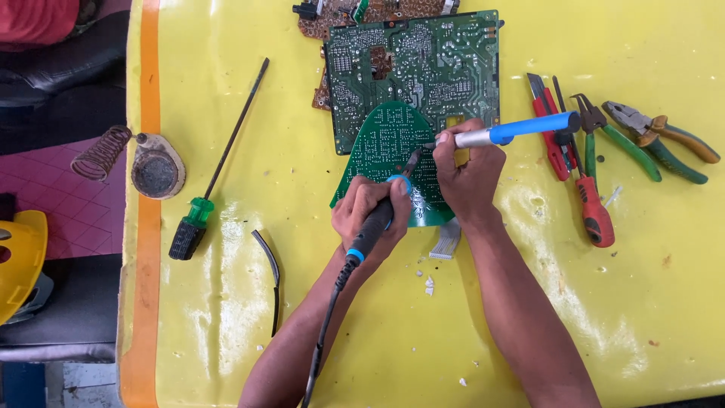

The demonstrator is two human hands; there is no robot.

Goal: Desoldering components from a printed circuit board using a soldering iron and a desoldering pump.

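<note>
Green, fan-shaped circuit board (385, 151) lies mid-bench on the glossy yellow bench (377, 317), its top edge overlapping a larger rectangular board (423, 68). Left hand (368, 215), grip wrapped around a black-and-blue soldering iron (375, 223), tip touching the board. Right hand (468, 170) pinches a silver-and-blue desoldering pump (513, 130), nozzle down beside that tip. Pliers and cutters (604, 143) lie to the right, a green-handled screwdriver (215, 170) and round iron stand (155, 170) to the left, open bench below.
</note>
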